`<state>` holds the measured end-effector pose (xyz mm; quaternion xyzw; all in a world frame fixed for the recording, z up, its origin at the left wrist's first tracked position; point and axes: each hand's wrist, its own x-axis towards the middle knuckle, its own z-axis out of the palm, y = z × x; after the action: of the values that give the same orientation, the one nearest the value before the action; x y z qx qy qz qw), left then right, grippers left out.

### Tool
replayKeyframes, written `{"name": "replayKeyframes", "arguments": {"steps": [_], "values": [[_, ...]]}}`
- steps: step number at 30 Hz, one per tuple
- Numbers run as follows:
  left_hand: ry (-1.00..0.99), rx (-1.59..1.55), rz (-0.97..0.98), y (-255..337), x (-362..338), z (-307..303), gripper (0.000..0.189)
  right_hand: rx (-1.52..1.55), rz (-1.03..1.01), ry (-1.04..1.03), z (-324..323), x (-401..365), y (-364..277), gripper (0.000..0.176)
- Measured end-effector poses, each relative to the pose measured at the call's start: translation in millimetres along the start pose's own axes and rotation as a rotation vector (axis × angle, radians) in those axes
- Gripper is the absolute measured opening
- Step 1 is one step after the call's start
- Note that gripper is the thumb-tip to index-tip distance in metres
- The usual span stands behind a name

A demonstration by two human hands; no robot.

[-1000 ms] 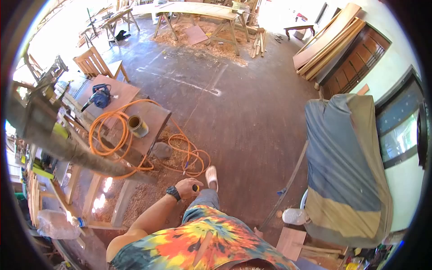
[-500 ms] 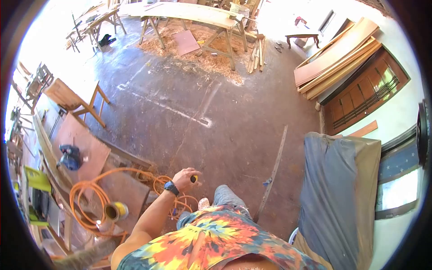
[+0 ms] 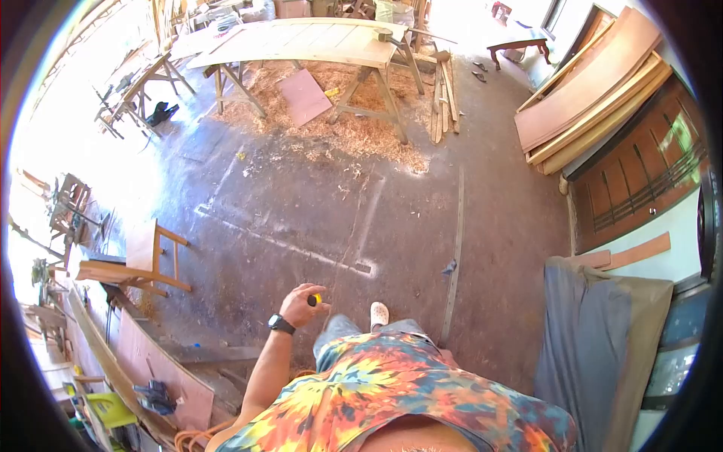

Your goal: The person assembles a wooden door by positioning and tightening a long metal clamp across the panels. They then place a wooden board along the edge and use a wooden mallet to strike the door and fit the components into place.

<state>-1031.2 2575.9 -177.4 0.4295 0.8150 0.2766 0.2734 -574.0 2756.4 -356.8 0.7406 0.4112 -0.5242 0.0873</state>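
My left hand [image 3: 300, 305], with a dark watch [image 3: 282, 325] on its wrist, is closed around a small black and yellow tape measure [image 3: 314, 300]. It hangs low at my left side, over the bare floor and near my left leg. The fingers partly cover the tape measure, and no blade shows. My right hand is out of view. A shoe [image 3: 379, 314] of mine, light in colour, steps out ahead on the dark floor [image 3: 407, 248].
A long wooden panel [image 3: 301, 39] lies on trestles above wood shavings [image 3: 376, 143]. Boards [image 3: 591, 83] lean by the door [image 3: 640, 181]. A grey cover [image 3: 584, 331] drapes something at right. A wooden chair [image 3: 143, 260] and plywood sheet [image 3: 162, 354] are at left.
I have moved forward across the floor. The orange hose and the plywood sheet have slipped back toward the lower left. My left hand still has the tape measure.
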Motion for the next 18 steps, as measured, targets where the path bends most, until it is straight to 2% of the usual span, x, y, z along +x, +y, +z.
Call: {"name": "replayKeyframes", "arguments": {"steps": [2, 5, 7, 9, 10, 13, 15, 16, 18], "values": [[0.017, -0.018, -0.035, -8, 44, -33, 0.053, 0.048, -0.039, -0.048, 11, 15, -77, 0.041], [0.019, 0.016, -0.095, -34, 121, -73, 0.053, 0.384, 0.052, -0.249, 31, 75, -167, 0.04], [0.001, 0.048, -0.127, -62, 168, -98, 0.053, 0.384, -0.034, -0.204, 47, 73, -246, 0.038], [0.032, 0.016, -0.084, -91, 225, -125, 0.051, 0.436, -0.012, -0.184, 60, 54, -335, 0.04], [0.031, 0.011, -0.078, -108, 256, -138, 0.051, 0.404, -0.064, -0.134, 68, 48, -378, 0.041], [0.023, -0.055, -0.096, -145, 335, -189, 0.051, 0.353, -0.089, -0.067, 97, 38, -473, 0.041], [-0.05, 0.02, -0.142, -157, 390, -230, 0.049, 0.335, -0.083, -0.045, 106, 30, -542, 0.042], [0.009, 0.046, -0.069, -173, 420, -243, 0.048, 0.293, -0.127, -0.033, 111, 23, -576, 0.042], [-0.075, 0.049, -0.049, -186, 477, -283, 0.048, 0.259, -0.122, -0.018, 121, -2, -626, 0.042]]}}
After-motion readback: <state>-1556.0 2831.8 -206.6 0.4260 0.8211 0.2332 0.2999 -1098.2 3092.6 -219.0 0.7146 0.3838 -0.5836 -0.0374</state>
